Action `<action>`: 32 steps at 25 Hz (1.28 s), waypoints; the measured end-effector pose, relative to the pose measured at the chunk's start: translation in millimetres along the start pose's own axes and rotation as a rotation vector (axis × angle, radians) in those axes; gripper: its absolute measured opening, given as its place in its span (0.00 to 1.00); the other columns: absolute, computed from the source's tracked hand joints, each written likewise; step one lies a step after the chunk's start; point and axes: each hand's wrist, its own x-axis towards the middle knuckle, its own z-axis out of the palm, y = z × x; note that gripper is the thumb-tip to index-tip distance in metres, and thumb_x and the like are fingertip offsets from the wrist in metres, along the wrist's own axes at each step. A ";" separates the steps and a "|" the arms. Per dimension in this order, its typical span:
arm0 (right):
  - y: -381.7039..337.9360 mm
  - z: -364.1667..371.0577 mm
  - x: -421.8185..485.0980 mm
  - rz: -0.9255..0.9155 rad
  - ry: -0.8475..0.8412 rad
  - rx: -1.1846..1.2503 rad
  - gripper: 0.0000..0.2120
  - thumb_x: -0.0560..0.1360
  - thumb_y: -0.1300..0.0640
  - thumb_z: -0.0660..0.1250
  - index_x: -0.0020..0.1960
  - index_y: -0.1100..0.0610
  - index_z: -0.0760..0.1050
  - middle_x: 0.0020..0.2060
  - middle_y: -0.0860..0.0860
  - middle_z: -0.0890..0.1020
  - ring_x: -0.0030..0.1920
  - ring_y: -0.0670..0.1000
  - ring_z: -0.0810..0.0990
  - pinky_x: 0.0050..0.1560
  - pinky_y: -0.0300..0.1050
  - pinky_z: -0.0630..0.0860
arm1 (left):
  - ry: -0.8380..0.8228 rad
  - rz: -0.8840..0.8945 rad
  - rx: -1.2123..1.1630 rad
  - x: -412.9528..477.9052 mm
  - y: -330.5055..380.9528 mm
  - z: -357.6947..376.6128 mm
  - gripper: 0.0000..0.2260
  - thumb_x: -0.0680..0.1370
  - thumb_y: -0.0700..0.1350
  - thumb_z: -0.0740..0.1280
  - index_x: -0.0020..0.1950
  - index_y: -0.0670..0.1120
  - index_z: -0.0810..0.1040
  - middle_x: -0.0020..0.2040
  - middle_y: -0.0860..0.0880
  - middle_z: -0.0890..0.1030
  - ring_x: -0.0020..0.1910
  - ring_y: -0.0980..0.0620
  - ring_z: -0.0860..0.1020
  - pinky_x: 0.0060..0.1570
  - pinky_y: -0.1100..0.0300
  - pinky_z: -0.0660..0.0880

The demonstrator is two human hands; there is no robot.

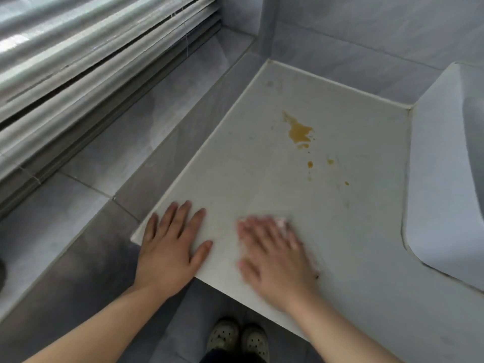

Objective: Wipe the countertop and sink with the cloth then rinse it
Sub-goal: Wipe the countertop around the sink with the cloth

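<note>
Horizontal slatted blinds (91,48) upper left; daylight glints on slats, thin cords hang down. Grey-blue tiled wall (366,35) at back and right, faint grout lines. Mottled grey floor tiles (78,258) below blinds, pale grout joints. Dark rounded object (1,273) at left edge, unidentifiable.

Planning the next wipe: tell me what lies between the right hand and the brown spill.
Head view: between right hand and spill, bare countertop with a few small brown drops.
</note>
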 end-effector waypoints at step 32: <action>-14.1 -0.4 -21.7 0.000 0.018 0.070 0.27 0.74 0.44 0.54 0.72 0.50 0.65 0.69 0.48 0.72 0.69 0.54 0.70 0.66 0.56 0.58 | -0.128 0.007 -0.085 19.1 35.3 -15.4 0.33 0.74 0.59 0.41 0.73 0.46 0.63 0.74 0.44 0.62 0.74 0.43 0.56 0.70 0.48 0.47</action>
